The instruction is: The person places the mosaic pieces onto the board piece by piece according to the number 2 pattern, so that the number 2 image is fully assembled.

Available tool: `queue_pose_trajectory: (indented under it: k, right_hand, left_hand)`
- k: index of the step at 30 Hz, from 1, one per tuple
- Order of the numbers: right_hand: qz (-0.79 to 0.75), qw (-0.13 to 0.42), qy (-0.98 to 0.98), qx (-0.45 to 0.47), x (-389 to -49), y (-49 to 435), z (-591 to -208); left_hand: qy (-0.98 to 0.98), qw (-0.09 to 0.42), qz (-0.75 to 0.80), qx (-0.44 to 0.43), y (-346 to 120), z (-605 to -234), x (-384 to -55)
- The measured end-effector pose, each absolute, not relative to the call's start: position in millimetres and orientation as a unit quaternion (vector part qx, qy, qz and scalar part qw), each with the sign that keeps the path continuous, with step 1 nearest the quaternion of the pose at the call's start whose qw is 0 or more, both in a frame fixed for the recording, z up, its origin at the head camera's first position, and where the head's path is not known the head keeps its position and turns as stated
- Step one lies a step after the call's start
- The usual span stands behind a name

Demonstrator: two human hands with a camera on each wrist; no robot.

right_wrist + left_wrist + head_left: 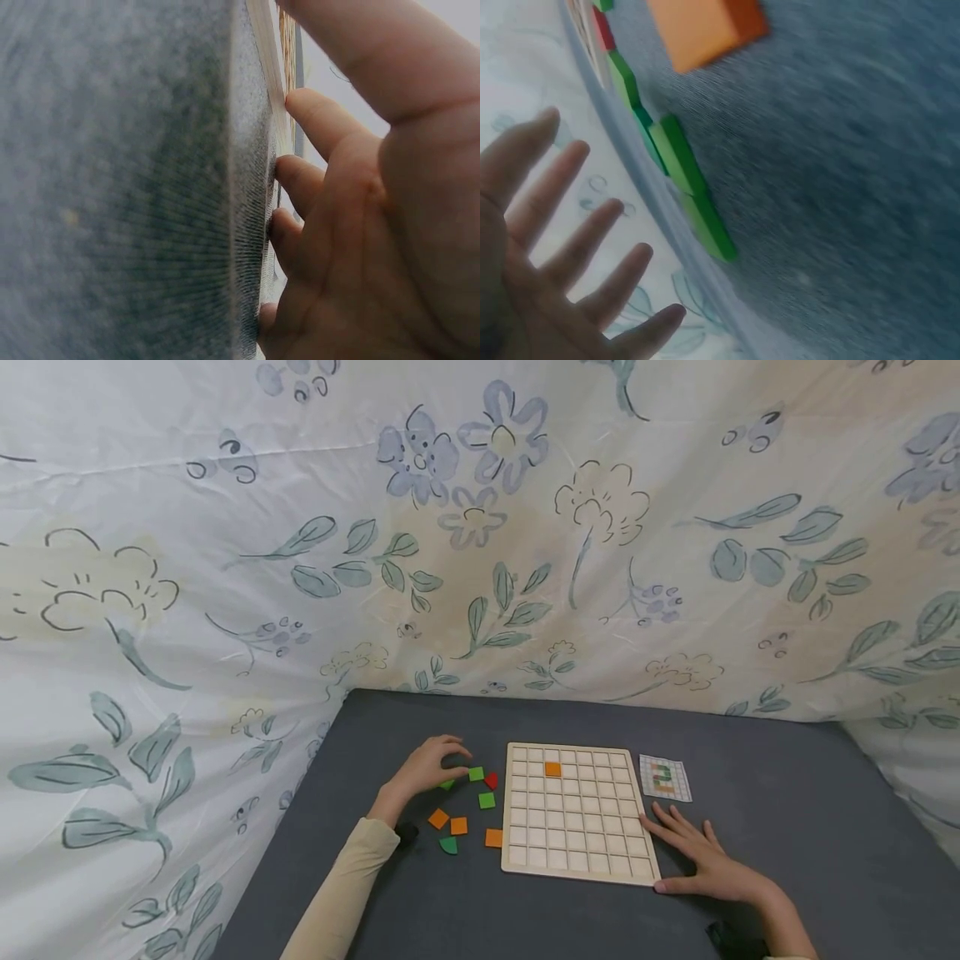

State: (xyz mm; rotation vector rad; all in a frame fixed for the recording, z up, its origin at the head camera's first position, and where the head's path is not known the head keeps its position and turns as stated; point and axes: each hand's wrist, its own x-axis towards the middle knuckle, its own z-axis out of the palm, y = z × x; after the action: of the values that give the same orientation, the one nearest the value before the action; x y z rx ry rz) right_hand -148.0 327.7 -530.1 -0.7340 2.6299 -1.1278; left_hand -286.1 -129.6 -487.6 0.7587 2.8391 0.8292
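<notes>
My left hand [427,768] is held over the loose tiles left of the board, fingers loosely bent with nothing between them. Close by its thumb lies a light green square tile [476,773], beside a red tile [491,781]. Another green tile [447,784] is partly hidden under the hand. In the left wrist view the fingers [592,247] are spread apart above the mat. A wooden grid board [575,823] carries one orange square tile [552,769] in its upper part. My right hand [701,857] rests with spread fingers at the board's lower right edge.
A small printed card [665,778] with a coloured grid pattern lies right of the board. Orange tiles [459,826], a green square [487,800] and a dark green rounded tile [448,845] lie on the dark mat [570,922]. Flowered cloth [480,568] hangs behind.
</notes>
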Motion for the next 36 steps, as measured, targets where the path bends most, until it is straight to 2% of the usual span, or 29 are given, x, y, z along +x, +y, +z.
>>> queue_pose_trajectory:
  k: [17, 28, 36]
  right_hand:
    - [-0.380, 0.090, 0.884, -0.256, -147.0, 327.3, -530.0]
    - [-0.390, 0.098, 0.878, -0.258, -148.4, 326.6, -530.2]
    - [-0.385, 0.096, 0.881, -0.258, -147.0, 326.9, -527.4]
  left_hand:
    - [0.900, 0.047, 0.340, 0.269, -173.3, -504.3, -282.3]
    - [0.906, 0.062, 0.346, 0.234, -196.6, -505.2, -276.5]
    - [0.917, 0.069, 0.320, 0.227, -195.7, -505.6, -282.5]
